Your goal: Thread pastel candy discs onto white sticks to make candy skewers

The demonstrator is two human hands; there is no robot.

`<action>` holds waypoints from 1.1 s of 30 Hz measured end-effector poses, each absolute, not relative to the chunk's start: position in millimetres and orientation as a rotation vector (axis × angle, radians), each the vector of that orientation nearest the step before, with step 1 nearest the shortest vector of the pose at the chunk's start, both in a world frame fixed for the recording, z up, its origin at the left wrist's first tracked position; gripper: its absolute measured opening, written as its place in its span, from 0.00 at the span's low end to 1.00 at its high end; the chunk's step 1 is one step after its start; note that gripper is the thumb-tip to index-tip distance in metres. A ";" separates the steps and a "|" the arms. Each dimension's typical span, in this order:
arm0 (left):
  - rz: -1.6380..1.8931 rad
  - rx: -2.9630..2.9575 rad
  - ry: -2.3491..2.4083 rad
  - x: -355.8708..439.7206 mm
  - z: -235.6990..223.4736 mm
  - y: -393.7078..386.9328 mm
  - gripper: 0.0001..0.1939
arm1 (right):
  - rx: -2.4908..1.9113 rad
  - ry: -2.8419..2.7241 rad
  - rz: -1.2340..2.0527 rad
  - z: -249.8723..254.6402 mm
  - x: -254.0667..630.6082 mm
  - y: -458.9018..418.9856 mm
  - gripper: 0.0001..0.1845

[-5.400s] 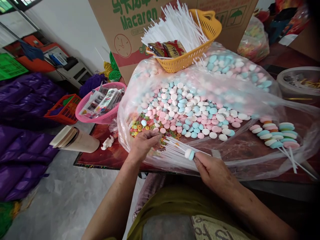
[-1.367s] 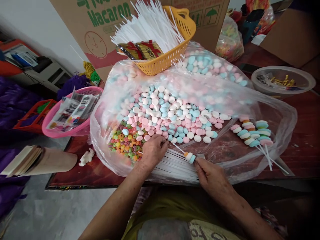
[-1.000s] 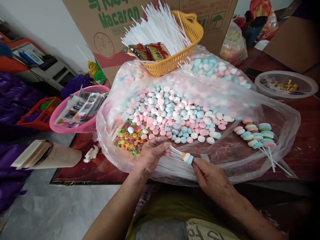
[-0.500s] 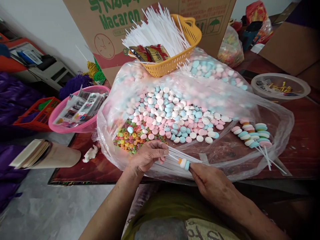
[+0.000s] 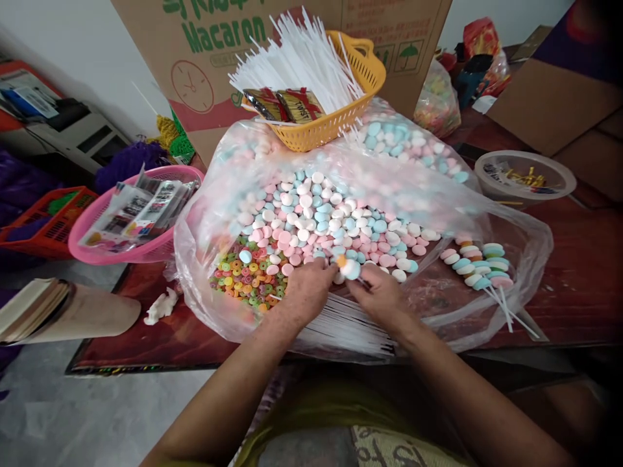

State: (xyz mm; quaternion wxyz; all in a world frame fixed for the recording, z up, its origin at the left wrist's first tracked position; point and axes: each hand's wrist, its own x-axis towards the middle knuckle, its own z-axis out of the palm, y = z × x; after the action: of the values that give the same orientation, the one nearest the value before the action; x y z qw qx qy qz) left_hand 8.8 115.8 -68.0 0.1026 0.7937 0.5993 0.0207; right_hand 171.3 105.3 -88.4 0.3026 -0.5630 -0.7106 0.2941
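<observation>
A big clear plastic bag [image 5: 525,246] lies open on the dark red table, heaped with pink, blue and white candy discs [image 5: 331,214] and small coloured ring candies [image 5: 243,275]. My right hand [image 5: 382,295] holds a white stick with an orange ring and candy discs threaded on it [image 5: 346,267]. My left hand [image 5: 306,292] is closed at the edge of the pile, fingertips beside the stick's tip; what it pinches is hidden. A sheaf of loose white sticks [image 5: 341,321] lies under both hands. Finished candy sticks [image 5: 474,263] rest at the right inside the bag.
A yellow basket [image 5: 335,126] of white sticks and gold packets sits on the bag's far side, against a "Macaron" cardboard box [image 5: 219,58]. A pink basket [image 5: 111,243] of packets stands left, a clear tub [image 5: 525,178] right, a paper roll [image 5: 73,311] near left.
Both hands have moved forward from the near edge up to the candy pile. The stick with its candies went along, and my right hand now sits close beside my left.
</observation>
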 end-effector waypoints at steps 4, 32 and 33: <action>-0.034 2.400 1.731 0.0 -71.1 118.7 0.12 | -1.501 -2.133 0.701 -93.0 155.6 116.6 0.09; 1.241 0.817 0.966 19.9 -52.7 64.7 0.24 | -1.180 -1.265 1.334 -62.5 149.2 73.3 0.13; 1.240 0.830 0.956 18.5 -52.6 64.5 0.23 | -1.139 -1.219 1.425 -62.6 149.3 73.4 0.14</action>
State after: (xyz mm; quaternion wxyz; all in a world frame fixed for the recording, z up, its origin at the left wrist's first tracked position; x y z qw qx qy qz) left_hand 18.5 64.5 -52.6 0.6324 0.3626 0.4180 0.5420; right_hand 149.3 73.4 -62.6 0.4564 -0.4621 -0.4943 0.5778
